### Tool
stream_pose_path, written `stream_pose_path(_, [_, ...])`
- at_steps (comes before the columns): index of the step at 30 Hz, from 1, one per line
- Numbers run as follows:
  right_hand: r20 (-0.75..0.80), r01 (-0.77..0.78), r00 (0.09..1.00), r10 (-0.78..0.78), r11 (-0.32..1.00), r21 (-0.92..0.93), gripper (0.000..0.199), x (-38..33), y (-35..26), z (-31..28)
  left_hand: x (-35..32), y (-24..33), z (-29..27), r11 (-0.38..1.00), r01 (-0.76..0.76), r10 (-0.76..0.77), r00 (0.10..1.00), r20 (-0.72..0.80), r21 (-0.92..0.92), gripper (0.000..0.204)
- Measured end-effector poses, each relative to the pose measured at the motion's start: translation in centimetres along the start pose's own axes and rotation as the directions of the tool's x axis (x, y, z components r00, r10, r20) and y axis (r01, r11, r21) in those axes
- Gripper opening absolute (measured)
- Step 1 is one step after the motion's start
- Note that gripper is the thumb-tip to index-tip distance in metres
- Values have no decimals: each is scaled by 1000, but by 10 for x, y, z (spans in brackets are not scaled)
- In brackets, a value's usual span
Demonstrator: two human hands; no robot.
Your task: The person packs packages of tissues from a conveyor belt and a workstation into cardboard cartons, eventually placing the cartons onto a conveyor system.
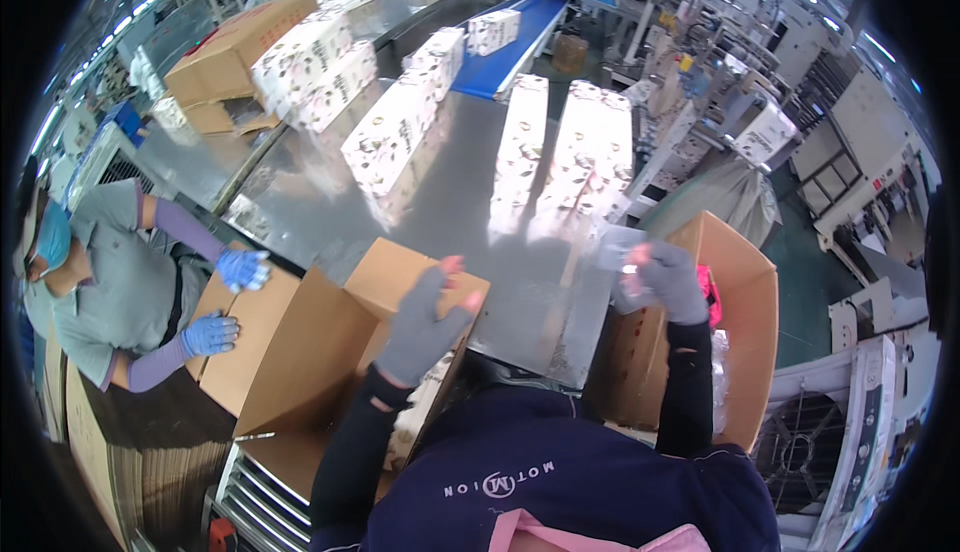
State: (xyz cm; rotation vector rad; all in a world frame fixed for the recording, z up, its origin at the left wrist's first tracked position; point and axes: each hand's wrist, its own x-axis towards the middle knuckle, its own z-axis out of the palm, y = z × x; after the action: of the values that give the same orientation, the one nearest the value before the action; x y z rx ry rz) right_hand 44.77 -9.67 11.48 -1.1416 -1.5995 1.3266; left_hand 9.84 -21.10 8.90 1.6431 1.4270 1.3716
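My left hand point(425, 317), in a grey fingerless glove, is over the right side of an open cardboard box point(290, 362), its thumb and fingers apart. Below that hand, part of a white flower-printed pack point(415, 412) shows inside the box. My right hand point(670, 282), gloved the same way, is closed on a crumpled clear plastic piece point(628, 287), slightly blurred. It hovers above the near edge of the metal table, beside a second open cardboard box point(745, 302). Inside this second box lie a bright pink item point(709, 294) and clear plastic point(719, 377).
Rows of flower-printed packs point(590, 142) stand on the shiny metal table point(440, 232). A blue conveyor belt point(530, 42) runs beyond it. At left, a co-worker's blue-gloved hands point(212, 334) rest on a box flap. Flat cardboard stacks point(170, 482) and metal rollers point(255, 507) are lower left.
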Motion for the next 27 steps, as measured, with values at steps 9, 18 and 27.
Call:
stream_pose_path(9, [699, -166, 712, 72, 984, 68, 12, 71, 4, 218, -37, -44, -30, 813, 331, -420, 903, -89, -479, 15])
stream_pose_path(18, [906, 104, 422, 15, 992, -65, 17, 105, 45, 313, -104, -120, -70, 751, 372, -594, 741, -313, -546, 9])
stream_pose_path(27, [221, 138, 970, -101, 978, -156, 18, 191, 158, 178, -217, -225, -60, 401, 828, -916, 374, -147, -391, 10])
